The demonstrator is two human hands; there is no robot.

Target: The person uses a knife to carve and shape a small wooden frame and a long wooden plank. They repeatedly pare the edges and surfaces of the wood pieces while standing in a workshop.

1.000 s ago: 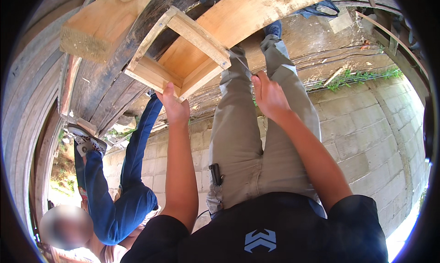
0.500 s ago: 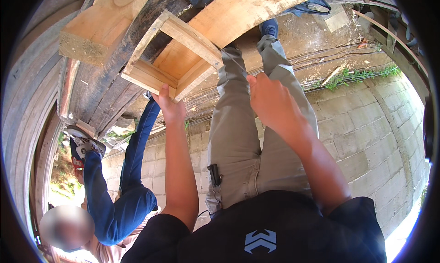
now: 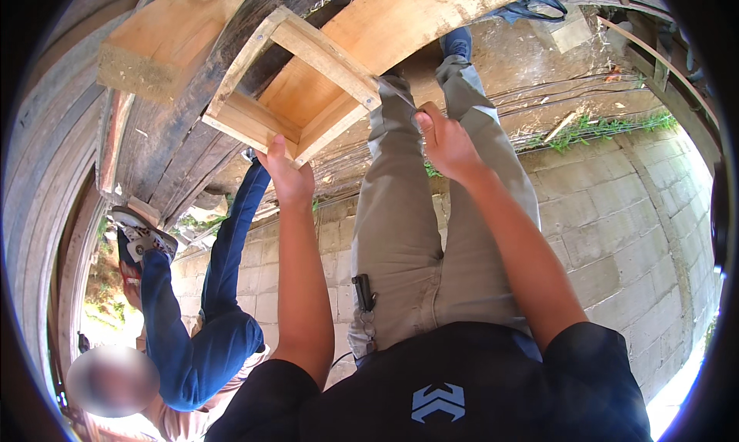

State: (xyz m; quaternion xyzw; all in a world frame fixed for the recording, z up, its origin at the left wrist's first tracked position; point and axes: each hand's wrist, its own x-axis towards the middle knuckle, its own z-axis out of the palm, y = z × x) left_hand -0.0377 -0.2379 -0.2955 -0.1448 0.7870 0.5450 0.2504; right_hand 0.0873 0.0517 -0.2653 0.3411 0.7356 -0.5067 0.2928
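The left hand grips the near corner of an open, four-sided wooden frame, its thumb on the upper edge and its fingers mostly hidden underneath. The frame is in front of the person, left of the middle, set cornerwise over a wide pale plank and a dark weathered beam; small round metal fastener heads show at its corners. The right hand is closed around a slim metal-shafted hand tool, whose handle is hidden in the fist. The shaft slants away to the left, its far end at the frame's right corner; whether they touch cannot be told.

Left of the frame, on the far side, lies a thick wooden block. A dark blue plastic bag lies on the far right, with green grass nearer, along the edge of a grey block surface. Near left, a co-worker in blue jeans sits with legs bent.
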